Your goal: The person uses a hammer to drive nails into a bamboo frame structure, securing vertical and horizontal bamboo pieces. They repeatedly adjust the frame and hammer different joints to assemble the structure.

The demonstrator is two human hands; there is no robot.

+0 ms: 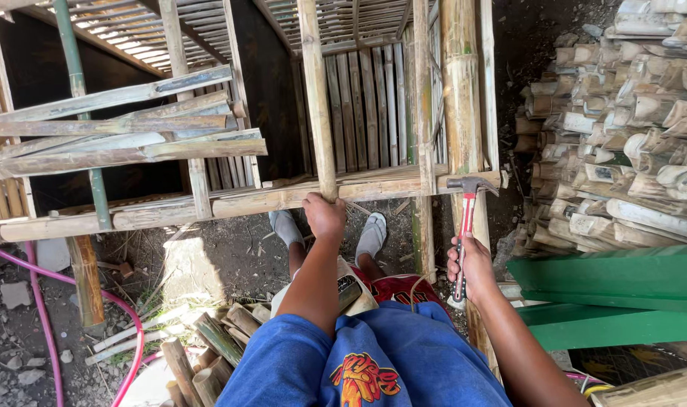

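Note:
My left hand [325, 216] grips the lower end of an upright bamboo slat [317, 98] where it meets the horizontal front rail [208, 205] of a bamboo frame. My right hand [471, 264] is closed around the handle of a red-handled claw hammer [468, 207]. The hammer's steel head points up, close to the right corner post [460, 90] of the frame. My feet in grey slippers [372, 235] stand on the dirt below the rail.
A stack of cut bamboo pieces [622, 128] rises at the right above a green board [615, 290]. Short bamboo offcuts [208, 350] lie at the lower left. A pink hose [38, 301] curves over the ground. Loose slats [125, 128] rest across the frame's left side.

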